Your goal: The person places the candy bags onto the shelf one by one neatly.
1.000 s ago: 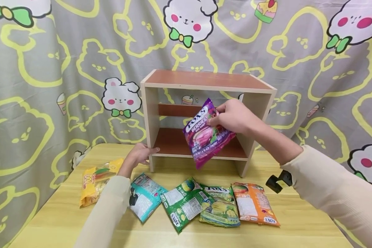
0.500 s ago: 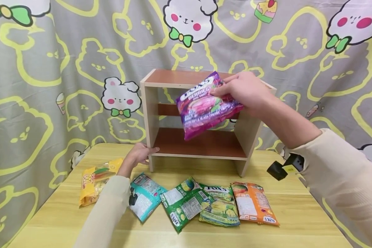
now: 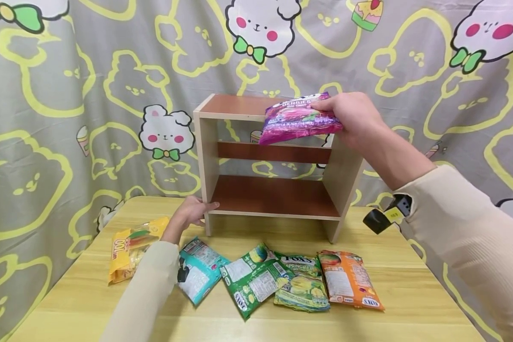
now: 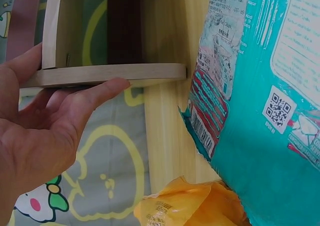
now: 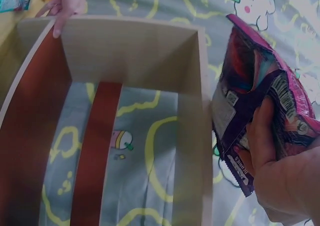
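Note:
My right hand [image 3: 359,116] pinches a purple Fox's Berries candy bag [image 3: 301,121], thumb on the printed front and fingers behind it. The bag is held tilted at the top board of a small two-tier wooden shelf [image 3: 275,194], overlapping its front edge in the head view. In the right wrist view the bag [image 5: 237,103] is beside the top board, outside the frame's openings. My left hand [image 3: 192,211] grips the shelf's left side panel low down, thumb around the front edge. The left wrist view shows that hand [image 4: 50,121] with the panel between thumb and fingers.
Along the table's [image 3: 222,327] front lie a teal bag [image 3: 203,270], a green bag [image 3: 254,280], a yellow-green Fox's bag [image 3: 302,285] and an orange bag [image 3: 350,280]. A yellow bag [image 3: 132,249] lies left of my left forearm. A patterned curtain [image 3: 124,95] hangs behind the shelf.
My right hand has raised the purple candy bag from before the shelf's opening up to its top board, tipping it flatter. The left hand keeps its grip on the side panel.

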Tool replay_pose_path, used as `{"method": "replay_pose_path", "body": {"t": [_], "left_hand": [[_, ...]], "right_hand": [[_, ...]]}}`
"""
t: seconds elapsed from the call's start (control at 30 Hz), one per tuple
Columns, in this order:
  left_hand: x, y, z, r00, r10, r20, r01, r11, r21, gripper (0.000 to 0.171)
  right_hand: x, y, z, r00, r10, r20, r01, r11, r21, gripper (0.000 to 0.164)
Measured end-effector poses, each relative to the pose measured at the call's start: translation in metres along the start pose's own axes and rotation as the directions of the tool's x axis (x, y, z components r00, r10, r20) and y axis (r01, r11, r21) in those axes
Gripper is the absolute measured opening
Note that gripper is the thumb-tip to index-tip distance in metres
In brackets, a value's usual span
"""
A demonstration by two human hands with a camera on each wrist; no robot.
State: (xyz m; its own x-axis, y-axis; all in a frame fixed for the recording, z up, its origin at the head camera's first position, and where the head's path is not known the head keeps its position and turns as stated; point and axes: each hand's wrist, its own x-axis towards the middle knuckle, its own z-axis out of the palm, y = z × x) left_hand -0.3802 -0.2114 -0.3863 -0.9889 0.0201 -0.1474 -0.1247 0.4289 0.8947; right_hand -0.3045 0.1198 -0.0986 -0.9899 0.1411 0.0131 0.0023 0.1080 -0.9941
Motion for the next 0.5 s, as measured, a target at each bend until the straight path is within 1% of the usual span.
{"method": "replay_pose_path", "body": {"t": [0.1,0.2,0.3,0.37,0.5], "left_hand": [[0.0,0.0,0.001,1.0,0.0,0.004,0.0,1.0,-0.001,0.047],[0.0,-0.001,0.001,1.0,-0.002,0.008,0.002,1.0,-0.006,0.048],[0.002,-0.002,0.001,1.0,0.001,0.016,-0.001,1.0,-0.006,0.052],[0.002,-0.002,0.001,1.0,-0.001,0.018,0.001,1.0,-0.01,0.053],[0.002,-0.002,0.002,1.0,-0.001,0.027,0.002,1.0,-0.03,0.052]], "right_hand": [[0.008,0.002,0.0,1.0,0.005,-0.003,-0.005,1.0,0.0,0.059],[0.017,0.003,0.001,1.0,0.018,-0.006,-0.018,1.0,-0.023,0.058],[0.025,0.004,0.004,0.999,0.035,0.018,-0.034,0.998,-0.057,0.056],[0.029,0.004,0.006,0.998,0.048,0.048,-0.044,0.996,-0.082,0.054],[0.032,0.003,0.005,0.995,0.061,0.076,-0.052,0.991,-0.12,0.056]]}}
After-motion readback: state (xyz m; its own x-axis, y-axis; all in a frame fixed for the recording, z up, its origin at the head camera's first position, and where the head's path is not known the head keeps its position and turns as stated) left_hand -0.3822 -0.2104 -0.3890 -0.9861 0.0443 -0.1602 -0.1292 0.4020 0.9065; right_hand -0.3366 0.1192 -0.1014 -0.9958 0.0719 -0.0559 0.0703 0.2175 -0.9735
